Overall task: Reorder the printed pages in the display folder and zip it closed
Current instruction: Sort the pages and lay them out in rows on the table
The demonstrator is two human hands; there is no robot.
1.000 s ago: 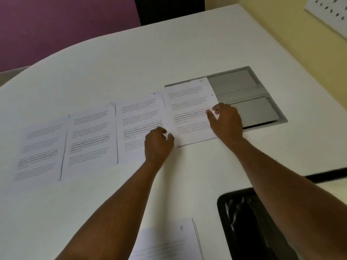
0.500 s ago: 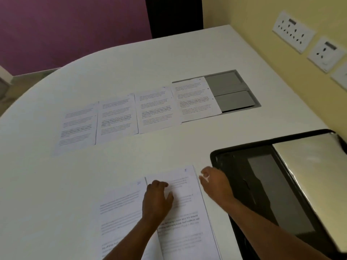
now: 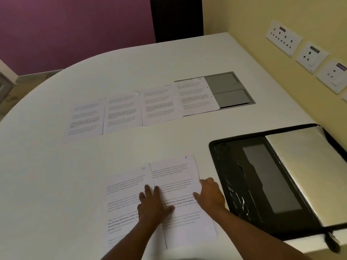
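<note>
Four printed pages [image 3: 142, 107] are lying face up in a row across the far middle of the white table, edges touching or slightly overlapping. Nearer, a page marked 10 [image 3: 124, 196] is lying flat beside and partly under a small stack topped by a page marked 5 [image 3: 180, 181]; how many sheets are sitting beneath it cannot be told. The black display folder [image 3: 277, 181] is lying open and flat to the right of that stack, its shiny clear sleeves showing, with its zipper edge unzipped.
</note>
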